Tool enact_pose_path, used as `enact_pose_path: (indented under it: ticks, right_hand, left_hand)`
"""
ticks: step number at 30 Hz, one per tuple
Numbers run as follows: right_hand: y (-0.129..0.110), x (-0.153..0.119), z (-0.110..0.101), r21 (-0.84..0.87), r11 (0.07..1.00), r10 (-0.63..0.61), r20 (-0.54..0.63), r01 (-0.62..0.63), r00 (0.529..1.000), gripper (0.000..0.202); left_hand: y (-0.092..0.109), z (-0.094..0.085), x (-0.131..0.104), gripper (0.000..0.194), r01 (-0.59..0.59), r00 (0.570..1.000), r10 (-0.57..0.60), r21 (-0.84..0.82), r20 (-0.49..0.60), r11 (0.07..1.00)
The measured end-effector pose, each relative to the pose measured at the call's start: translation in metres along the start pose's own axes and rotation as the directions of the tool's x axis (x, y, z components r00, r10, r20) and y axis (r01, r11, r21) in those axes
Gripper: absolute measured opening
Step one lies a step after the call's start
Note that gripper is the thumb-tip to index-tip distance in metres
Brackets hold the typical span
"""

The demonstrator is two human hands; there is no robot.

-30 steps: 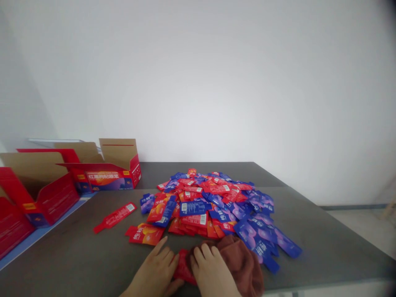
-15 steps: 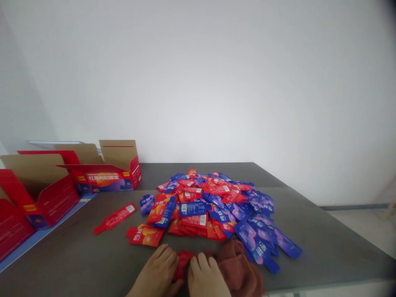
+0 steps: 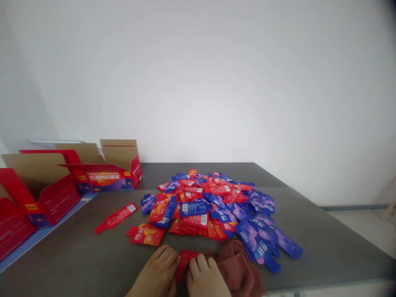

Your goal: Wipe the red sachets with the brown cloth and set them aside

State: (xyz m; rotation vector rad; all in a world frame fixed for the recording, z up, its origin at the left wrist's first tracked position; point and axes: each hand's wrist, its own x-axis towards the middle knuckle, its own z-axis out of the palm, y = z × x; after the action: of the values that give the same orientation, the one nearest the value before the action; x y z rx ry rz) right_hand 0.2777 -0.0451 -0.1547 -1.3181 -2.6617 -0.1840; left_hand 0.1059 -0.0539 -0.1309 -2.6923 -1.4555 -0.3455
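A red sachet (image 3: pixel 185 260) lies at the table's front edge between my two hands, partly covered by them. My left hand (image 3: pixel 159 268) grips its left end with the fingers curled together. From the right, my right hand (image 3: pixel 206 275) presses on the sachet with bent fingers. A crumpled brown cloth (image 3: pixel 237 268) bunches against that hand and seems to run under its fingers. Just beyond my left hand rests a red-orange sachet (image 3: pixel 147 235). Farther left is another red sachet (image 3: pixel 119 216), face down with its barcode showing.
A heap of red and blue sachets (image 3: pixel 201 206) spreads over the middle of the dark table (image 3: pixel 312 231). Blue sachets (image 3: pixel 260 241) reach toward the front right. Open red cartons (image 3: pixel 107 177) stand along the left side, with a white wall behind.
Both hands stay almost in place around the red sachet. My left thumb has drawn in under the hand. The view has shifted very slightly.
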Motion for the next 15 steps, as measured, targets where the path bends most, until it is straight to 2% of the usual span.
enact_pose_path:
  ticks: [2,4,8,12,15]
  right_hand:
    - [-0.014,0.014,-0.005,0.005,0.998,-0.07,0.025,0.07,0.997,0.03]
    - [-0.017,0.019,-0.009,-0.009,0.992,-0.126,0.033,0.126,0.992,0.032]
    - [0.006,0.0,-0.008,-0.029,0.987,-0.16,0.029,0.161,0.987,0.023]
    - [0.038,-0.026,-0.009,-0.066,0.997,-0.052,-0.036,0.049,0.998,0.02]
    - [0.042,-0.025,-0.019,-0.097,0.992,0.077,0.006,-0.076,0.997,0.026]
  left_hand:
    - [0.001,0.0,0.0,0.038,0.006,1.0,-0.007,0.017,0.025,1.0]
    - [-0.001,0.001,-0.001,0.04,0.026,0.999,-0.027,0.019,0.043,0.999]
    - [-0.006,0.005,-0.003,0.052,0.036,0.998,-0.036,0.002,0.05,0.999]
    - [-0.005,0.004,-0.003,0.047,0.027,0.999,-0.027,0.001,0.025,1.0]
    - [-0.004,0.003,-0.002,0.037,0.013,1.0,-0.013,-0.011,0.001,1.0]
